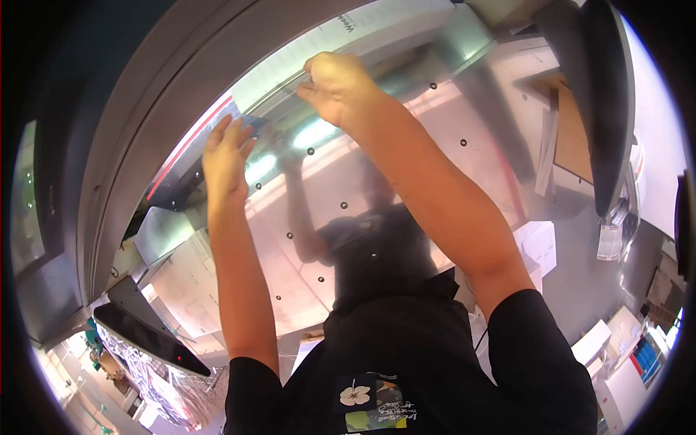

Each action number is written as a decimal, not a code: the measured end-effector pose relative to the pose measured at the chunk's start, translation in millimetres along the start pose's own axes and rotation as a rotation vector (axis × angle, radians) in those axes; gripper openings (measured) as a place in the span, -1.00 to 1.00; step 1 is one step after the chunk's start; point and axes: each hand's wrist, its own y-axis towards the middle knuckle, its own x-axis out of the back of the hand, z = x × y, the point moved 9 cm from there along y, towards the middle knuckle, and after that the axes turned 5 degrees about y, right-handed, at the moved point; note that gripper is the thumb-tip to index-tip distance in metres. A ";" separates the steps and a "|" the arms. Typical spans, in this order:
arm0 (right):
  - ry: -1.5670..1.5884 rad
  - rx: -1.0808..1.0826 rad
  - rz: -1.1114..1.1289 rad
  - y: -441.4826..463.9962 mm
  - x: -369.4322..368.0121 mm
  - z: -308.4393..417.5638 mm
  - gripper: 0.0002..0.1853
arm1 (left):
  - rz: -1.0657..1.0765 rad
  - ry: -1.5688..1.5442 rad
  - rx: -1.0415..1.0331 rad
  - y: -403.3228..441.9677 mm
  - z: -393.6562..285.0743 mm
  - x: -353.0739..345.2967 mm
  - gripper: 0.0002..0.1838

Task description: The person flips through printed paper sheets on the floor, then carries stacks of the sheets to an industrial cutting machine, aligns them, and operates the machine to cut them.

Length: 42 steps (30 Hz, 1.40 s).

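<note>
Under the machine's beam lies a stack of printed paper sheets [290, 61], with part of a word legible near its far right end. My right hand [337, 83] is at the stack's front edge, thumb and fingers closed about that edge. To the left, my left hand [226, 156] has its fingers apart and holds nothing. It is above the shiny metal table [312, 210], near the stack's left end and a red line [188, 148]. Whether its fingertips touch anything, I cannot tell.
Several small round balls dot the metal table. A dark machine beam [130, 116] arches over the far side. Metal side blocks [170, 235] flank the table. Black panels [148, 337] jut out on both sides. A white box [536, 243] stands at the right, and paper strips [148, 377] lie at lower left.
</note>
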 end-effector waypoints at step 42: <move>-0.206 -0.047 0.108 22.9 -7.0 -25.3 -0.59 | -0.135 -0.429 0.140 15.7 34.2 -76.8 -0.64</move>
